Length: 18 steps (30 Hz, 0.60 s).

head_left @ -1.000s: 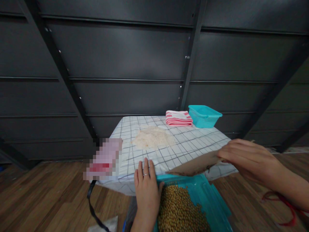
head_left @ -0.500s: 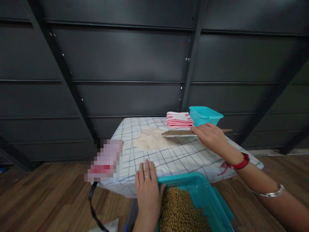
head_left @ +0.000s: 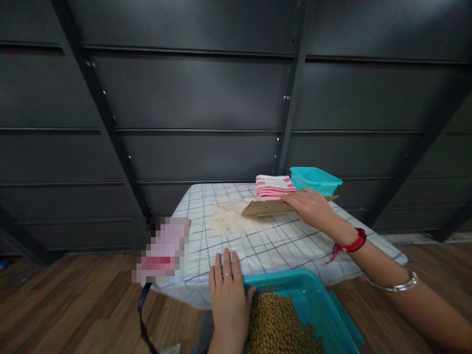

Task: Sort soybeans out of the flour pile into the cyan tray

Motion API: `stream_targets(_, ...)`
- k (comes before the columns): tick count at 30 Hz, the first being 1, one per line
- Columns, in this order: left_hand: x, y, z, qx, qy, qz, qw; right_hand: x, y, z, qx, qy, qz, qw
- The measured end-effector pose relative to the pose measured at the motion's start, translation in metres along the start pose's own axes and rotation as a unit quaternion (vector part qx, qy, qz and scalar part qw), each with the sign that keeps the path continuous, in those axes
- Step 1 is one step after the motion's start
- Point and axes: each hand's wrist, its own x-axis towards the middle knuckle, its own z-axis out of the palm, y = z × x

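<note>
My right hand (head_left: 309, 207) grips a flat piece of cardboard (head_left: 267, 207) by its middle, above the table. The cardboard's left end reaches over a pale, powdery patch (head_left: 224, 217) spread on the checked tablecloth (head_left: 206, 253). My left hand (head_left: 229, 297) lies with fingers stretched out at the table's front edge. Its thumb is at the left rim of a teal tray (head_left: 334, 307), which holds a heap of small greenish-brown beads or beans (head_left: 278, 322); which of these they are I cannot tell.
A folded pink-and-white striped towel (head_left: 275, 187) lies at the back of the table beside a turquoise basin (head_left: 315, 179). A blurred pink object (head_left: 165, 246) with a black strap (head_left: 143, 314) is at the left edge. A dark panelled wall (head_left: 199, 93) stands behind.
My right hand has moved slightly left with the cardboard, and the cardboard has tilted so that more of its face shows. My left hand has stayed by the tray.
</note>
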Motion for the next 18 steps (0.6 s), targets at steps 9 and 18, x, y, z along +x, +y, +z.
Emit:
stream_targets(9,-0.001,0.0,-0.001,0.012,0.0,0.003,1.0,0.003,0.0,0.009,-0.028,-0.024,0.0,0.999)
stream_targets(18,0.0,0.001,-0.002,0.008,-0.004,-0.003,1.0,0.0,-0.001,-0.014,-0.026,-0.015,-0.011,0.999)
